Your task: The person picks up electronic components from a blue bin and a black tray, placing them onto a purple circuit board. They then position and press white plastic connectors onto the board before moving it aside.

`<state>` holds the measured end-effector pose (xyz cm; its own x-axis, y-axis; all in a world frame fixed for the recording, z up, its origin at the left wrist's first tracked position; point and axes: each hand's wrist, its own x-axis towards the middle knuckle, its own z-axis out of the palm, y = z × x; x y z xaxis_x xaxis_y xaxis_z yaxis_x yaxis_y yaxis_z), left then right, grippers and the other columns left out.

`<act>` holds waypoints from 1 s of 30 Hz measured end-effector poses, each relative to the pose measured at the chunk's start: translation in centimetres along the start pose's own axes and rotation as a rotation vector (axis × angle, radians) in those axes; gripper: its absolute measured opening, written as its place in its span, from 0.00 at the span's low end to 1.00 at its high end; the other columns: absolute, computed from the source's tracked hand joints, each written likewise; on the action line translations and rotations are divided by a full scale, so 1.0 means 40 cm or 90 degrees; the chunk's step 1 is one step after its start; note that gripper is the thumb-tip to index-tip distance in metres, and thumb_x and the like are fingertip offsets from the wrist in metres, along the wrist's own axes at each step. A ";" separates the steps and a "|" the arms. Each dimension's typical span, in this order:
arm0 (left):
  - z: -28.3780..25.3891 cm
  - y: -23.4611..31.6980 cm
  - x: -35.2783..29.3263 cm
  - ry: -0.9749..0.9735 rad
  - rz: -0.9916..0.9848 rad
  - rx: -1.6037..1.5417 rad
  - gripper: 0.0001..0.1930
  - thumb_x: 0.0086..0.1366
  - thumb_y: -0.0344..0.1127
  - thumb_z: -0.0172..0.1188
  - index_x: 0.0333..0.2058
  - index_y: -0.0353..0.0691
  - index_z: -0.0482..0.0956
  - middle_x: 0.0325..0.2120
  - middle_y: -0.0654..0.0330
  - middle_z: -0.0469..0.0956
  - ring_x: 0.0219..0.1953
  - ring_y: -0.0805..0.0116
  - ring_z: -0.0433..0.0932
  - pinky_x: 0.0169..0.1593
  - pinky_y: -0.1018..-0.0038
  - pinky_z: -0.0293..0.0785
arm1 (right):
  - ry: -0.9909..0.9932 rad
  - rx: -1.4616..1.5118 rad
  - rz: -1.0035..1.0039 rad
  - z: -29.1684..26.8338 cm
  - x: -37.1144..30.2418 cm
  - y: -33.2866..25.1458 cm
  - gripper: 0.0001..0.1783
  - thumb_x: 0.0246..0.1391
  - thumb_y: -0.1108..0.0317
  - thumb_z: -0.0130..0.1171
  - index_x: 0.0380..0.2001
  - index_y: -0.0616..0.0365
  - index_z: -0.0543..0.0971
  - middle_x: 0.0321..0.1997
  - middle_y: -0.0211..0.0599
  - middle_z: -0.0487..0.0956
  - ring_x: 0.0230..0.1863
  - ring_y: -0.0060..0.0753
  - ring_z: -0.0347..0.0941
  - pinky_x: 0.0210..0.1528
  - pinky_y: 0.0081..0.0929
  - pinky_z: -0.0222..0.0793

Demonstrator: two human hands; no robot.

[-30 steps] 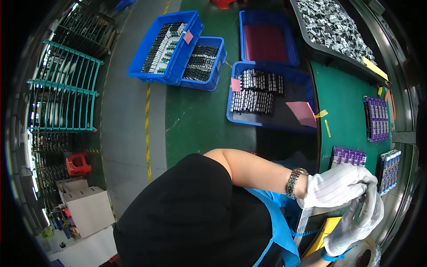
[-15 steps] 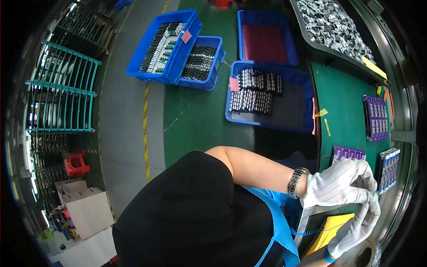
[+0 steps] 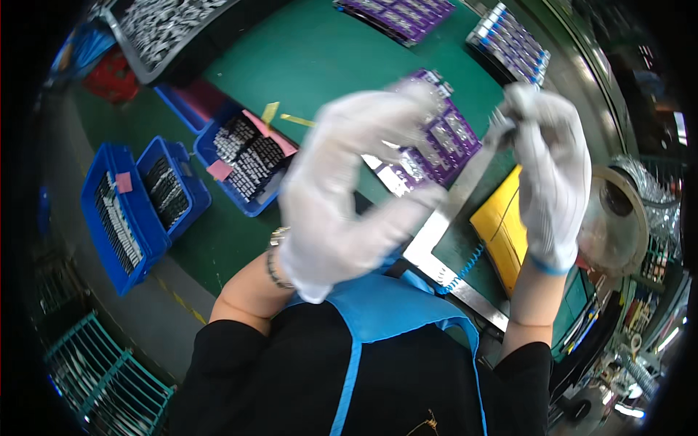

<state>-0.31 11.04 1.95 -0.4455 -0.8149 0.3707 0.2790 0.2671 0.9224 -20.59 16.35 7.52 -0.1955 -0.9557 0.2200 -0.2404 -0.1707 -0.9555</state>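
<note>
Both my hands wear white striped gloves. My left hand (image 3: pixel 331 196) hovers above the bench, its thumb and fingers spread in a wide curve with nothing between them. Just beyond it lies a purple circuit board panel (image 3: pixel 454 145) with rows of shiny metal parts, partly covered by the glove. My right hand (image 3: pixel 552 171) is raised to the right of that panel, fingertips pinched together. Something small and greyish shows at those fingertips, too blurred to name. A metal frame edge (image 3: pixel 465 178) runs between the panel and my right hand.
More purple panels (image 3: pixel 403 18) sit at the bench's far side, with a stack of boards (image 3: pixel 512 47) right of them. A black tray (image 3: pixel 138 65) holds many small metal parts. Yellow packet (image 3: pixel 505 225) and blue coiled cord (image 3: pixel 465 272) lie near me. Blue bins (image 3: pixel 251 211) stand left.
My view has swung right, from the floor bins to the bench. My hands, close together at the right before, are now apart, the left one spread open over the panel.
</note>
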 end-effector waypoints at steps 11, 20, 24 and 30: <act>-0.117 0.013 -0.058 0.214 -0.136 0.023 0.18 0.66 0.28 0.56 0.54 0.29 0.72 0.44 0.53 0.78 0.45 0.70 0.77 0.54 0.74 0.72 | -0.014 -0.240 0.340 -0.074 0.095 0.183 0.18 0.56 0.58 0.64 0.41 0.62 0.82 0.26 0.29 0.79 0.26 0.16 0.72 0.30 0.16 0.63; -0.149 -0.003 -0.049 0.197 -0.175 0.066 0.16 0.67 0.28 0.54 0.52 0.28 0.75 0.41 0.55 0.79 0.40 0.73 0.76 0.49 0.77 0.72 | -0.025 -0.248 0.381 -0.083 0.126 0.188 0.17 0.56 0.57 0.64 0.39 0.61 0.84 0.22 0.26 0.78 0.24 0.14 0.67 0.27 0.16 0.59; -0.164 0.002 -0.041 0.194 -0.186 0.037 0.14 0.66 0.24 0.54 0.50 0.28 0.76 0.40 0.55 0.79 0.40 0.73 0.77 0.49 0.78 0.73 | -0.066 -0.264 0.399 -0.083 0.148 0.188 0.18 0.55 0.56 0.64 0.38 0.62 0.83 0.23 0.27 0.78 0.24 0.14 0.68 0.28 0.16 0.62; -0.189 0.015 -0.011 0.181 -0.111 0.047 0.12 0.64 0.21 0.57 0.46 0.27 0.77 0.39 0.56 0.80 0.37 0.72 0.79 0.45 0.77 0.77 | -0.022 -0.412 0.244 -0.087 0.138 0.208 0.24 0.48 0.54 0.69 0.31 0.68 0.76 0.27 0.40 0.78 0.30 0.29 0.73 0.37 0.29 0.71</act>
<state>6.47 7.67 1.51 -0.2229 -0.9597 0.1709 0.1520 0.1389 0.9786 -26.97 10.48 1.45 -0.3503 -0.9287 -0.1217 -0.6744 0.3403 -0.6553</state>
